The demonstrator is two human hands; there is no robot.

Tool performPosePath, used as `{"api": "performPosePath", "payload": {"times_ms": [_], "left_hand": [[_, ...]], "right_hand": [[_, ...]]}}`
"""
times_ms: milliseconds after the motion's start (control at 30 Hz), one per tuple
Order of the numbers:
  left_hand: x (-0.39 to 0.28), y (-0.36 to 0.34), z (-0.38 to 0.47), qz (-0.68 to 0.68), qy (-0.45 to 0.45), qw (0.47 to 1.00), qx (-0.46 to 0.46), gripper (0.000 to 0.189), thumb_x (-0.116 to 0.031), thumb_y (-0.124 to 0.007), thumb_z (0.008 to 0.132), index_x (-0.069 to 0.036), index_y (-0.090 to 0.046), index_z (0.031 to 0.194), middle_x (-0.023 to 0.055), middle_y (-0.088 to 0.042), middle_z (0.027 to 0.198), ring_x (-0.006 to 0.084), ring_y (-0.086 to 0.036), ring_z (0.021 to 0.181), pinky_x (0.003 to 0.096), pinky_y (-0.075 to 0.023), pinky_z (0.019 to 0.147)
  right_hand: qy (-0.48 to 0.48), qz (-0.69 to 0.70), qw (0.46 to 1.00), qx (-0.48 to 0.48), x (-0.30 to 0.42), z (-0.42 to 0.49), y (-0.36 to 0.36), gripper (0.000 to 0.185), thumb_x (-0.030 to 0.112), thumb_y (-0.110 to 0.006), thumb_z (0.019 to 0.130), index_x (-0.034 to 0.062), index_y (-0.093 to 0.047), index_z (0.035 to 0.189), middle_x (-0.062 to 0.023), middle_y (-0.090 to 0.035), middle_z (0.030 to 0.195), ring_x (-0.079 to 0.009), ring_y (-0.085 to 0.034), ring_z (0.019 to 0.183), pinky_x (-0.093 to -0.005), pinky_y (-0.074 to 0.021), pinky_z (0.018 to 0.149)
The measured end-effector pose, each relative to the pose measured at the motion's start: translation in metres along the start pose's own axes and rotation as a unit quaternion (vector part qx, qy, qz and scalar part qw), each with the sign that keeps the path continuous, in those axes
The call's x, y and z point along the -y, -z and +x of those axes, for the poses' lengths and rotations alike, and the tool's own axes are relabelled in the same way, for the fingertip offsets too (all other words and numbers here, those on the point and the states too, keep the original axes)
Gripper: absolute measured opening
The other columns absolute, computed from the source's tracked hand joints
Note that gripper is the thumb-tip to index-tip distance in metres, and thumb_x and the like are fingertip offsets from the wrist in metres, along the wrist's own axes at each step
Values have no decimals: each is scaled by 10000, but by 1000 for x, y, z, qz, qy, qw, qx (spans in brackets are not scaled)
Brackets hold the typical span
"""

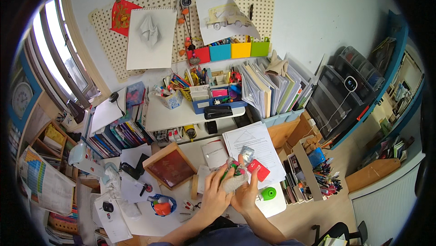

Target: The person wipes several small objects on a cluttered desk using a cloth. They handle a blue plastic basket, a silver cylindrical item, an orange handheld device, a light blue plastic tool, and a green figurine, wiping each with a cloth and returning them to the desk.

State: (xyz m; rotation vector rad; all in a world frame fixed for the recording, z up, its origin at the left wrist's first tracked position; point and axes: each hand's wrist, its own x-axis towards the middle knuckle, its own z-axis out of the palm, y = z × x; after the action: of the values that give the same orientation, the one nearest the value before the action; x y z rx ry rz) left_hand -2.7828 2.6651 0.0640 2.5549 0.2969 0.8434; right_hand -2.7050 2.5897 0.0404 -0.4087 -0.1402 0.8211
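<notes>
Both my hands are close together over the near part of the white desk. My left hand is closed on a bunched grey cloth item with pink and green parts. My right hand supports the same item from the right, its thumb raised. Just beyond the fingers, a small clear plastic packet and a red packet lie over printed sheets; whether a finger touches them I cannot tell. A green round object is at the desk's right edge.
Left of my hands are a wood-framed plaque, a blue basket and crumpled plastic. A raised shelf with pen holders and folders spans the back. A box of books and pens stands right of the desk.
</notes>
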Motion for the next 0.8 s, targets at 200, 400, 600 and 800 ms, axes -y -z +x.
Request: {"api": "performPosePath", "payload": {"times_ms": [200, 400, 600, 800], "left_hand": [[12, -1, 0, -273, 68, 959, 34, 483, -137, -688, 834, 24, -548, 1267, 187, -521, 1251, 298, -519, 1140, 363, -415, 966], [11, -20, -11, -156, 3, 988, 3, 548, -205, -777, 773, 88, -568, 1186, 207, -509, 1231, 321, -559, 1052, 365, -474, 896], [26, -22, -9, -320, 155, 933, 51, 447, -107, -737, 802, 23, -546, 1185, 146, -622, 1083, 234, -621, 995, 338, -505, 853], [39, 8, 44, -502, 217, 834, -75, 411, -114, -737, 822, 13, -495, 1129, 99, -640, 1003, 111, -630, 831, 224, -499, 705]], "right_hand": [[-33, 25, 999, 7, 13, 11, 13, 533, 433, -366, 996, 104, -371, 1416, -142, -533, 1279, -275, -506, 1186, -418, -393, 1030], [-91, 87, 992, -33, 6, 10, 46, 419, 344, -424, 996, 20, -516, 1244, -145, -612, 1154, -234, -609, 1035, -362, -504, 904], [-90, -108, 982, -127, -2, 22, 54, 355, 292, -450, 988, 38, -564, 1208, -78, -661, 1039, -179, -635, 918, -323, -529, 798], [-33, -52, 997, -50, 47, 45, 4, 453, 366, -338, 1012, 67, -470, 1326, -123, -566, 1264, -247, -569, 1128, -373, -471, 954]]}}
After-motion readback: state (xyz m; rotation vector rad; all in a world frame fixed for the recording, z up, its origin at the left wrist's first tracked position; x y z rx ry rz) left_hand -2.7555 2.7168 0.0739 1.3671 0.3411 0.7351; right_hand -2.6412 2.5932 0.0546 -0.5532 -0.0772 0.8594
